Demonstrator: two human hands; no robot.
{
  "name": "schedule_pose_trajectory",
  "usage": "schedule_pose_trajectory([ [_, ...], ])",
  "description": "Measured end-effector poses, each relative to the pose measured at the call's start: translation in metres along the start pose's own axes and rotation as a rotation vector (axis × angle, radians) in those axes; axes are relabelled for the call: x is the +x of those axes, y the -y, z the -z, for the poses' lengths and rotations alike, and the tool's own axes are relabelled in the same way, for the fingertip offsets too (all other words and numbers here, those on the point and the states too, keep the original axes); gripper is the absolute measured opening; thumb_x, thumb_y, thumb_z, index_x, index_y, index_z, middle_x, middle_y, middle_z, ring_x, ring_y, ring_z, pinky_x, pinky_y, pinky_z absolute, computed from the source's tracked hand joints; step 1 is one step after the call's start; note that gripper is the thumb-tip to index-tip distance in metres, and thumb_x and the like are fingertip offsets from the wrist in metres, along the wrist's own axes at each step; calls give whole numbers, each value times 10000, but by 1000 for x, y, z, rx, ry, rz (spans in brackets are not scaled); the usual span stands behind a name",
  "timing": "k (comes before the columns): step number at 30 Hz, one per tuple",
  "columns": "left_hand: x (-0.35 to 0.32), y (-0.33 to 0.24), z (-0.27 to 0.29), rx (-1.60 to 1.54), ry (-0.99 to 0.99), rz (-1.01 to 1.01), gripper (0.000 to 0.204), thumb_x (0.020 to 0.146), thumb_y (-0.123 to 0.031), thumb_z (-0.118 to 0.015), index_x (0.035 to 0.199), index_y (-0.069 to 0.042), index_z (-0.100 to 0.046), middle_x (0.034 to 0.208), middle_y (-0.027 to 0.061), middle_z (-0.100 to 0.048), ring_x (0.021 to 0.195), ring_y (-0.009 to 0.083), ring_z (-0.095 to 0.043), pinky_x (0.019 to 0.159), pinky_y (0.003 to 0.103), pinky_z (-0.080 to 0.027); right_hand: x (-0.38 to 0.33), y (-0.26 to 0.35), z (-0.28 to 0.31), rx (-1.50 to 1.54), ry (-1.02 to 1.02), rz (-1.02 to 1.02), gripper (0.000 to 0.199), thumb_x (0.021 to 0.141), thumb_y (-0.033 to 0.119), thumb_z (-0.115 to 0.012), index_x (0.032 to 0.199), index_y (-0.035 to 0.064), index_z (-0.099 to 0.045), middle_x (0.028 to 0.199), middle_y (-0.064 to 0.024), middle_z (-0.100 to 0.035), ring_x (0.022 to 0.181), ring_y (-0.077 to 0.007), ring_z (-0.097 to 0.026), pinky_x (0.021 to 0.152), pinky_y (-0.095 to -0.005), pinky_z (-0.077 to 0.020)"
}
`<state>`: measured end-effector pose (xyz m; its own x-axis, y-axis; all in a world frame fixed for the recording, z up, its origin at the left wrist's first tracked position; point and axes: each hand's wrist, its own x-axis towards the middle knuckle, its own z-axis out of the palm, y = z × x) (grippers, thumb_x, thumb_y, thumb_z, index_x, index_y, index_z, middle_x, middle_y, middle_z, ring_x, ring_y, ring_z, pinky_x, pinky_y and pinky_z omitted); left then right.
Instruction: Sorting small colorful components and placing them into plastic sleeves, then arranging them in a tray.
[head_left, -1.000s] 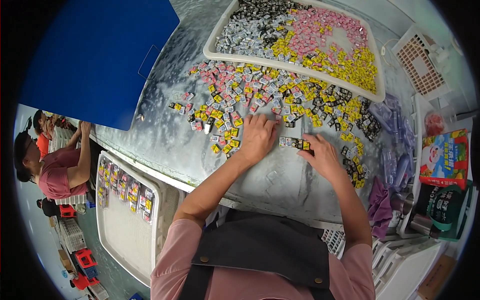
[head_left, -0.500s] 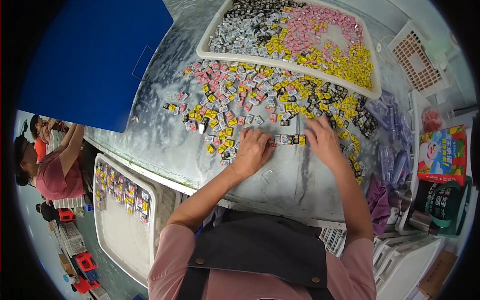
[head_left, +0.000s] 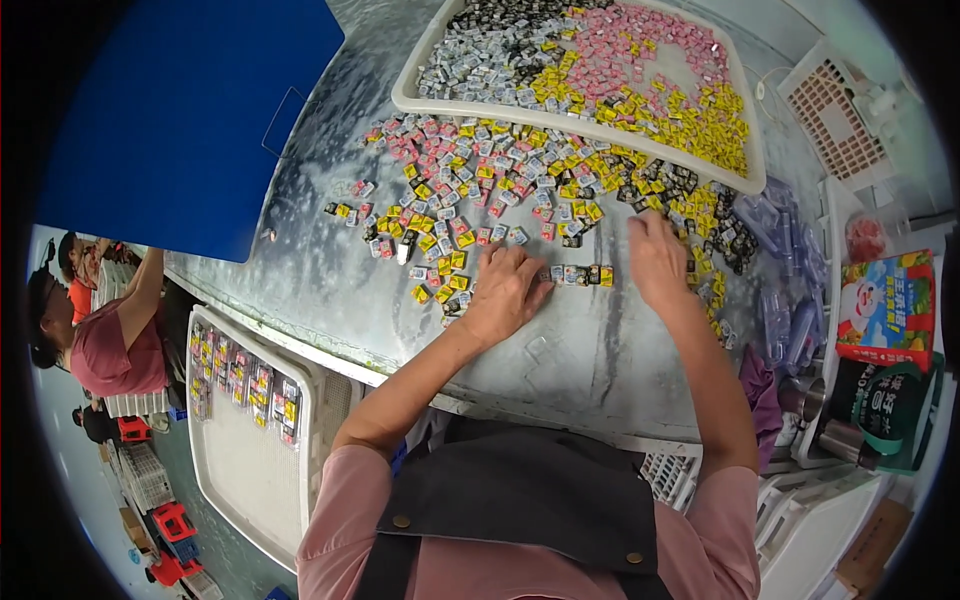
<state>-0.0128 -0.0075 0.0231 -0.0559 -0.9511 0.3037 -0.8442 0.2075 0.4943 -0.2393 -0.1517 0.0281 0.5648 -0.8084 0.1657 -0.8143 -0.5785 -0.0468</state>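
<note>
A short straight row of small candy-sized packets (head_left: 583,275), dark, white and yellow, lies on the grey tabletop between my hands. My left hand (head_left: 503,295) rests at the row's left end, fingers apart and thumb beside the end packets; its palm side is hidden. To the right of the row and slightly farther off, my right hand (head_left: 658,262) is lowered to the table with fingers apart and slightly bent, next to loose black and yellow packets (head_left: 655,190). No packet shows in it. Beyond both hands spreads a loose pile of pink, white, yellow and black packets (head_left: 490,180).
A white tray (head_left: 590,130) of packets sorted by colour stands at the back. Clear plastic cases (head_left: 775,235) lie at right beside a purple cloth (head_left: 762,405). Lower left, another white tray (head_left: 245,470) holds filled packs. A blue panel (head_left: 190,110) covers the far left; a co-worker (head_left: 115,340) stands beyond.
My right hand has moved away from the row's right end, rightward and a little farther off toward the loose packets. My left hand has stayed by the row's left end.
</note>
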Motion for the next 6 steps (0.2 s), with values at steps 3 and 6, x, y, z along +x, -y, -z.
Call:
schedule_pose_trajectory([
  [3, -4, -1, -4, -23, 11, 14, 330, 823, -179, -748, 1112, -44, -663, 984, 121, -570, 980, 311, -547, 1044, 506, -342, 11, 32, 5, 368, 12, 147, 349, 862, 22, -597, 1200, 88, -648, 1211, -126, -561, 1110, -323, -599, 858, -451, -528],
  [6, -5, -2, -2, -29, 24, -14, 406, 815, -190, -759, 1177, -48, -641, 1027, 118, -562, 1000, 316, -539, 1058, 512, -331, 25, 44, 0, 364, 107, 290, 394, 878, 49, -626, 1267, 108, -610, 1250, -117, -553, 1142, -327, -587, 931, -443, -511],
])
